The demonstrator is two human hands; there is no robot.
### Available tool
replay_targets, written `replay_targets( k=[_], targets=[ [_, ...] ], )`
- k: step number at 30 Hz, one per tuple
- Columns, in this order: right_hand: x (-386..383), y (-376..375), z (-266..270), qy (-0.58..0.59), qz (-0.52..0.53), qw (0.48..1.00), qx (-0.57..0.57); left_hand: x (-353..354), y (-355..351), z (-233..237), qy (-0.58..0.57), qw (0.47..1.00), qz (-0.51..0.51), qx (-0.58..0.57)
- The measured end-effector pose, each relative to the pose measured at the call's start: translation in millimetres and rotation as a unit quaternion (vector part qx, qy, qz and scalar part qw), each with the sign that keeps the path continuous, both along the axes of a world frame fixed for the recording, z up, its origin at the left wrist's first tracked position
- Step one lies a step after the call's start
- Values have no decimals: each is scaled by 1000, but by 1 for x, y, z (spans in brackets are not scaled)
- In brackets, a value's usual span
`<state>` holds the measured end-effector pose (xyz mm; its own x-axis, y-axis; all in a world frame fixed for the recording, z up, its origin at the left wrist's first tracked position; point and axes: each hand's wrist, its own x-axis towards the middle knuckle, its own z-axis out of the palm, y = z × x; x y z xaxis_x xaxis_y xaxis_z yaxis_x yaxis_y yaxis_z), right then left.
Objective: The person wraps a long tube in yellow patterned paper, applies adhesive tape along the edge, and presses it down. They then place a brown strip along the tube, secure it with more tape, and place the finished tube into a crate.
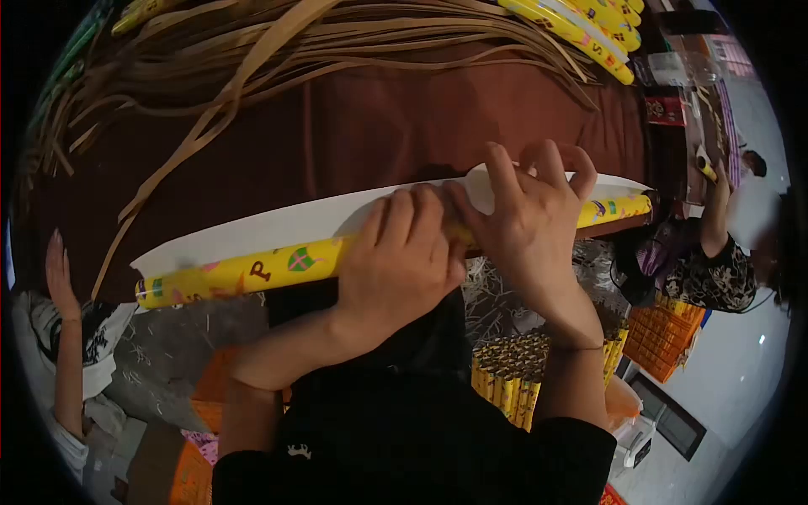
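A long yellow printed paper (pixel 290 263), with its white inner side showing along the far edge, lies rolled into a tube along the near edge of the brown cloth-covered table. My left hand (pixel 400 252) presses on the roll near its middle, fingers bent together over it. Just to the right, my right hand (pixel 534 202) is over the paper with its fingers spread and raised. A pale rounded piece (pixel 481 187) shows between its thumb and index finger; what it is I cannot make out.
Brown paper strips (pixel 337 50) and finished yellow tubes (pixel 581 34) lie at the table's far side. Many yellow tubes (pixel 509 391) stand upright below right, near an orange crate (pixel 665 337). Co-workers' arms show at left (pixel 67 337) and right (pixel 715 210).
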<state>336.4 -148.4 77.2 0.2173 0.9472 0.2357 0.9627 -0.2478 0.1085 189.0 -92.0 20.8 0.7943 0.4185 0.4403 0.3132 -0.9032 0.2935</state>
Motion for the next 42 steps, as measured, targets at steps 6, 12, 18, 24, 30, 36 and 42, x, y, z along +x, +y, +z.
replay_targets(
  k=[6, 12, 18, 24, 30, 36, 42],
  targets=[
    [38, -31, 47, 189, 51, 980, -17, 3, 0, 5, 26, 999, -2, 23],
    [90, -83, 44, 318, -136, 935, 80, 3, 0, 2, 49, 998, 6, 44],
    [113, -87, 12, 75, -119, 987, 76, 2, 1, 2, 66, 997, -7, 48],
    [113, -81, 0, 9, -112, 993, 44, 2, -1, 6, 94, 994, -6, 58],
    [108, -77, -4, 10, -99, 994, 48, -1, -3, 4, 117, 992, -6, 54],
    [105, -74, -5, -4, -107, 994, 37, -1, -4, 4, 128, 991, -7, 42],
    [100, -71, -6, -45, -105, 993, 25, 3, -2, 1, 95, 993, -2, 71]
  ],
)
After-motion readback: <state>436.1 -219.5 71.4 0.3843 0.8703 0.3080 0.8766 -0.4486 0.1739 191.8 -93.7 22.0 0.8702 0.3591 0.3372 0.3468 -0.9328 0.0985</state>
